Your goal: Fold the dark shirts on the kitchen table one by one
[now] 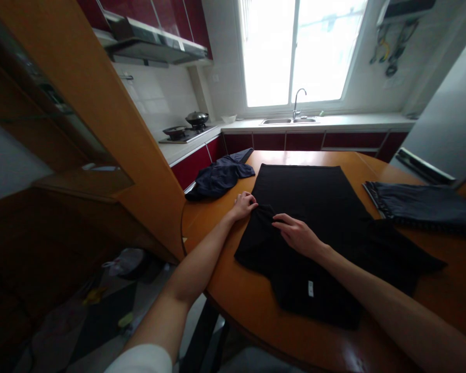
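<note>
A black T-shirt (306,191) lies spread on the wooden table, with its hem toward the window and a small white label (310,288) near my side. One sleeve is folded inward at the left; the other sticks out to the right. My left hand (244,205) is closed at the shirt's left edge, pinching the cloth between thumb and fingers. Over the left part of the shirt, my right hand (295,234) has its fingers stretched out and slightly apart, close to a raised fold. Its palm side is hidden.
Dark blue crumpled clothing (219,176) lies at the table's far left edge. A folded dark garment (427,204) rests at the right. The round wooden table (225,282) stands before a counter with a sink (277,121) and stove (186,134). A wooden cabinet (140,155) rises at the left.
</note>
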Tool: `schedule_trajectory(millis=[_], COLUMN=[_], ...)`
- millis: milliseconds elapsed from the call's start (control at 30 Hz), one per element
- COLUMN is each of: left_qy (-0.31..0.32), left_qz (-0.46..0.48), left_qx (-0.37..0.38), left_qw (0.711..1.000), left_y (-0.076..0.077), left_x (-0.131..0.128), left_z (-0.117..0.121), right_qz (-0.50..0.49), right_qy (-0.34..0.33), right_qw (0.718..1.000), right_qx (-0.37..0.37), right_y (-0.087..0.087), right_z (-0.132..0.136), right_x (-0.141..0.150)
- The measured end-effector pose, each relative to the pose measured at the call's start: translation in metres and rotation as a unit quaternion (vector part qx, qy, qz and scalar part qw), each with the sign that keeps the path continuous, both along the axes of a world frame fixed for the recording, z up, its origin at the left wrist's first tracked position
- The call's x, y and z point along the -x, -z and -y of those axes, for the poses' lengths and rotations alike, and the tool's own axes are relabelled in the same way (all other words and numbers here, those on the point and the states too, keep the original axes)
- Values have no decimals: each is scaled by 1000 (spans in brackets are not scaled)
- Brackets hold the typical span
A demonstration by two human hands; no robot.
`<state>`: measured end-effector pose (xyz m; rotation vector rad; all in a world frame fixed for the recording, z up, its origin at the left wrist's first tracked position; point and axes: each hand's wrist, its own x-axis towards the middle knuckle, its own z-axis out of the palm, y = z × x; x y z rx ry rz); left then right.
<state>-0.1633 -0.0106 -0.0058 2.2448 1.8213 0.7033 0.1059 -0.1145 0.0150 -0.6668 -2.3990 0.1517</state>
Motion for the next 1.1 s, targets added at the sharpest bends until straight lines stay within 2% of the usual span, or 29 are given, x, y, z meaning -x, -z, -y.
schedule_trajectory(millis=[133, 233, 333, 533, 600, 967, 1100], left_qy=[-22, -39, -40, 52, 56, -34, -85], left_qz=[37, 54, 62, 24, 7, 5, 22], left_qx=[-38, -57, -66, -47, -29, -22, -46], left_qw=[998, 996, 995, 997, 998, 999, 995], left_y=[3, 1, -3, -3, -1, 5, -1], left_x=[2, 7, 10, 2, -2, 7, 10], left_z=[-6, -9, -9, 0, 2, -3, -3], right_qz=[46, 117, 130, 115, 116, 79, 82], right_qy=[31, 58, 78, 97, 92, 63, 54], right_qw=[998, 991, 988, 988, 988, 995, 995], right_qx=[16, 33, 35, 44, 44, 27, 31], right_y=[-1, -3, -4, -1, 1, 6, 9], right_z=[1, 3, 3, 3, 3, 4, 4], right_x=[0, -1, -2, 0, 0, 3, 4])
